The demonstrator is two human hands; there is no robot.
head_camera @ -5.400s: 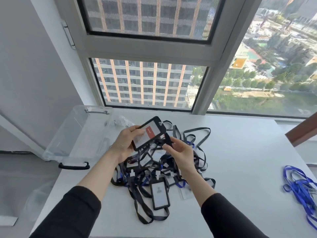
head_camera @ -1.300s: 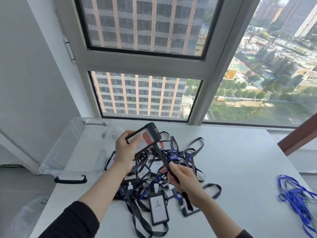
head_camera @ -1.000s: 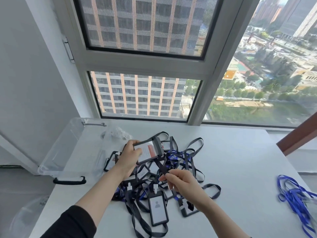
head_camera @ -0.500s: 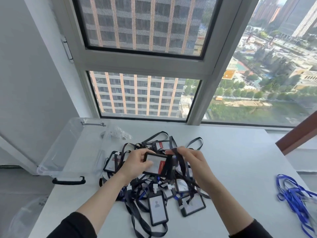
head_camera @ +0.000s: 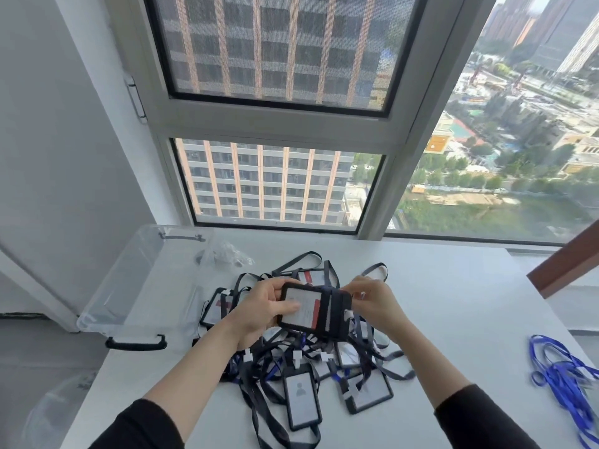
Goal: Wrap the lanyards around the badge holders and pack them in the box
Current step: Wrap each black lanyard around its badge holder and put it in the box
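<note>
1. A person in black sleeves holds one badge holder (head_camera: 299, 307) above the middle of a white table (head_camera: 453, 303), just over a tangled heap (head_camera: 324, 361) of loose holders and straps.
2. The left hand (head_camera: 259, 314) grips the holder's left end, with the fingers curled behind it and the thumb laid across its clear face. A white card with a red patch shows through the face.
3. A black lanyard (head_camera: 337, 311) is wound in several turns round the right half of the holder, which is held level and sideways.
4. The right hand (head_camera: 372, 303) meets the holder at its wrapped end, where curled fingertips pinch the lanyard. A white clip hangs just below them.
5. In the heap, a portrait-card holder (head_camera: 301, 398) lies face up towards the table's near edge. A second holder (head_camera: 368, 392) lies just to its right, and both are crossed by black and blue straps.
6. A clear plastic box (head_camera: 113, 280) with a black handle (head_camera: 136, 344) sits along the table's left edge, towards the far-left corner. What it holds cannot be made out.
7. A crumpled plastic bag (head_camera: 223, 252) lies near the far edge, between the box and the heap.
8. A loose bundle of blue lanyards (head_camera: 564, 367) lies at the table's right edge, well apart from the heap.
9. A tall window (head_camera: 275, 189) beyond the far edge looks out on high-rise blocks and trees.
</note>
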